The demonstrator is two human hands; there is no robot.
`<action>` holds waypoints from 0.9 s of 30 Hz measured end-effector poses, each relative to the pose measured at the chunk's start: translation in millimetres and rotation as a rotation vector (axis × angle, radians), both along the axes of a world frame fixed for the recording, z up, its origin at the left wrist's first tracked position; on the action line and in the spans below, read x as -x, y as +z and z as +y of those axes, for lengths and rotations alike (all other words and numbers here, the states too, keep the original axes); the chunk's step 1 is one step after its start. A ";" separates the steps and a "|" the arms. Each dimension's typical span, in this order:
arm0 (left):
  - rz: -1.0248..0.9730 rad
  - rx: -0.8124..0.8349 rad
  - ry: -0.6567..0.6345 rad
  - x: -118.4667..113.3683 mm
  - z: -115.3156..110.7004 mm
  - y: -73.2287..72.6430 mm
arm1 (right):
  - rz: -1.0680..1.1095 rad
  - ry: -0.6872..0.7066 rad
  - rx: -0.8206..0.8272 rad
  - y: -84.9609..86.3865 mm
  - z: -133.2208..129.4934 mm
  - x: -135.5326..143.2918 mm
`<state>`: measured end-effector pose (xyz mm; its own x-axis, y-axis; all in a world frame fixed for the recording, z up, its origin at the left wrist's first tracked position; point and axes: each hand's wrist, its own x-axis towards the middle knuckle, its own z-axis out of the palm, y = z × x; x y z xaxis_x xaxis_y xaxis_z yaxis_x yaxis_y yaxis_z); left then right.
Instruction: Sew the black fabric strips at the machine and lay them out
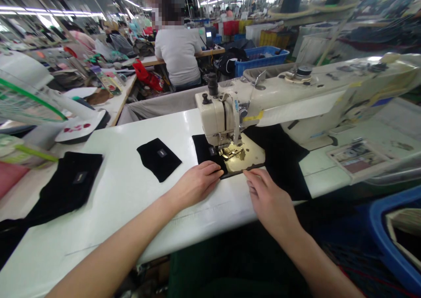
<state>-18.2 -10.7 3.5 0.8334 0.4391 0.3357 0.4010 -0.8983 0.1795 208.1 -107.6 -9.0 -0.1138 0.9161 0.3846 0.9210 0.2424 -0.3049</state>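
Observation:
A sewing machine (217, 118) stands on the white table, its presser foot over a brass-coloured plate (253, 151). A black fabric piece with a small label (202, 147) lies at the needle area. My left hand (199, 182) rests closed on this piece's near edge, fingertips pressed down beside the plate. At the plate's front edge, my right hand (268, 197) has thumb and forefinger pinched together; anything between them is too small to make out. Another labelled black piece (159, 157) lies flat left of the machine. More black fabric (279, 157) spreads under the machine arm.
Black labelled fabric (72, 182) hangs over the table's left part. A green-rimmed fan (29, 96) is at the far left. A blue basket (378, 219) stands at the lower right. Ahead sits a person in a grey shirt (179, 52), near a blue crate (259, 63).

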 end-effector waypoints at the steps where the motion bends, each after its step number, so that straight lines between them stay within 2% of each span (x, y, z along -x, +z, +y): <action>1: -0.003 0.004 0.000 0.4 2.5 -0.5 | 0.010 -0.038 -0.027 2.0 -2.5 -6.8; 8: 0.002 -0.020 0.016 1.9 20.0 -1.7 | -0.062 -0.343 -0.074 9.7 -5.8 -54.5; 12: 0.018 -0.026 0.029 2.9 30.3 -2.3 | -0.085 -0.480 0.021 7.4 0.0 -73.6; 19: 0.011 -0.029 0.046 2.7 45.6 -1.8 | -0.031 -0.564 0.194 0.7 13.3 -84.3; 24: 0.012 -0.026 0.077 3.0 52.2 -1.7 | 0.154 -0.641 0.197 -4.4 21.2 -93.3; 27: 0.007 -0.025 0.094 3.5 53.7 -3.2 | 0.267 -0.648 0.167 -0.7 20.9 -99.4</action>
